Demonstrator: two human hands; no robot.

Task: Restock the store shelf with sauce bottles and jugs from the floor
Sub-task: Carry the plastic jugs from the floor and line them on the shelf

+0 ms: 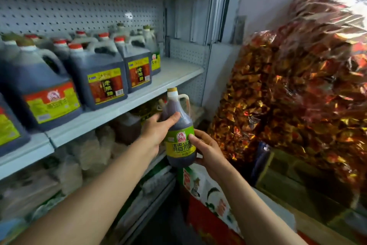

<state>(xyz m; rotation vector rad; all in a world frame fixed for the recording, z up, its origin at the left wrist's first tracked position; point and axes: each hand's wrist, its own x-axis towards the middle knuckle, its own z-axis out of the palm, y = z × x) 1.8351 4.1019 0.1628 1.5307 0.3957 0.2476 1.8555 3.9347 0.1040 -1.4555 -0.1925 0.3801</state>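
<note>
The right hand (208,150) and left hand (156,131) both grasp 1 upright green-labelled sauce bottle (179,131) below the shelf (119,109).

At lower centre of the frame, the dark-filled plastic handled bottle with a green label (179,129) reads 清香米醋 in large dark characters. At centre left, two dark rectangular plastic jugs with red caps and red-and-yellow labels (105,83) (139,69) each read 老陈醋. Other labels are too blurred to read.
</note>
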